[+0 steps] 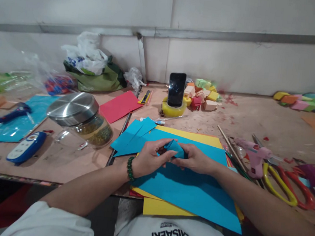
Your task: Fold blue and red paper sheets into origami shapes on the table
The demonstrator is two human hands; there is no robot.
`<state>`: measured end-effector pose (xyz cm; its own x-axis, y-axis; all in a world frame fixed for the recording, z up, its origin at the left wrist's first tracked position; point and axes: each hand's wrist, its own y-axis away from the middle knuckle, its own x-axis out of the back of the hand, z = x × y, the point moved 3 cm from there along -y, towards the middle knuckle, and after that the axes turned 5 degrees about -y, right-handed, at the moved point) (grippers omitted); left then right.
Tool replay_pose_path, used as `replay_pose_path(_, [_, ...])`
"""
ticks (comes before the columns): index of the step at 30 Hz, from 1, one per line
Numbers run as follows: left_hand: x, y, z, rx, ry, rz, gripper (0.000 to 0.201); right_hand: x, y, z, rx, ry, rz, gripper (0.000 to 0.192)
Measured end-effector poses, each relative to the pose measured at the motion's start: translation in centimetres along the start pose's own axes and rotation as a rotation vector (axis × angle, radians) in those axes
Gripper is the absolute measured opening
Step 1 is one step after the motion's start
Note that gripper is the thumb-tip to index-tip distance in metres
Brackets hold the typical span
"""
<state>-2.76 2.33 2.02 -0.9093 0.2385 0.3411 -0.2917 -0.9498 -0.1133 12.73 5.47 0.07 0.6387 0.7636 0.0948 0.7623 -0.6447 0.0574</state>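
A small folded piece of blue paper (174,148) is held between both hands, above a large blue sheet. My left hand (154,155), with a green bead bracelet (130,168) at the wrist, pinches the folded paper from the left with thumb and fingers. From the right, my right hand (195,158) grips the other side, its fingers partly hidden behind the paper. Beneath them lies the large blue sheet (195,192) on a stack with yellow sheets (165,208). Smaller blue paper pieces (133,134) lie just beyond my left hand.
A phone (176,90) stands in a yellow tape roll (172,108), beside folded paper cubes (201,94). Left are a glass jar (90,124), a red sheet (121,106) and a blue-white device (27,147). Right are a pink glue gun (255,155), yellow-handled scissors (279,187) and red-handled scissors (303,189).
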Motion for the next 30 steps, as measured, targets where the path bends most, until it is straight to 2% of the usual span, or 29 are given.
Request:
replay_pose_path(7, [-0.1, 0.0, -0.1, 0.008, 0.037, -0.036, 0.058, -0.1, 0.0, 0.3, -0.009, -0.06, -0.017, 0.036])
replay_pose_path(13, [-0.1, 0.1, -0.1, -0.022, -0.018, -0.033, 0.052, 0.0, 0.1, 0.6, -0.063, -0.039, 0.003, 0.035])
replay_pose_path(18, [0.0, 0.0, -0.2, -0.018, -0.113, -0.011, 0.047, 0.7, 0.4, 0.6, -0.065, 0.092, 0.07, 0.03])
replay_pose_path(20, [-0.1, 0.0, -0.3, -0.023, -0.127, -0.021, 0.044, 0.9, 0.4, 0.2, -0.038, 0.142, 0.092, 0.034])
replay_pose_path(24, [-0.6, 0.1, -0.7, -0.001, -0.057, -0.058, 0.044, 1.1, 0.4, -0.4, 0.042, 0.045, 0.059, 0.051])
replay_pose_path(30, [-0.5, 0.0, -0.4, 0.041, 0.127, -0.13, 0.053, 1.0, 0.3, 0.0, -0.039, -0.023, -0.016, 0.049])
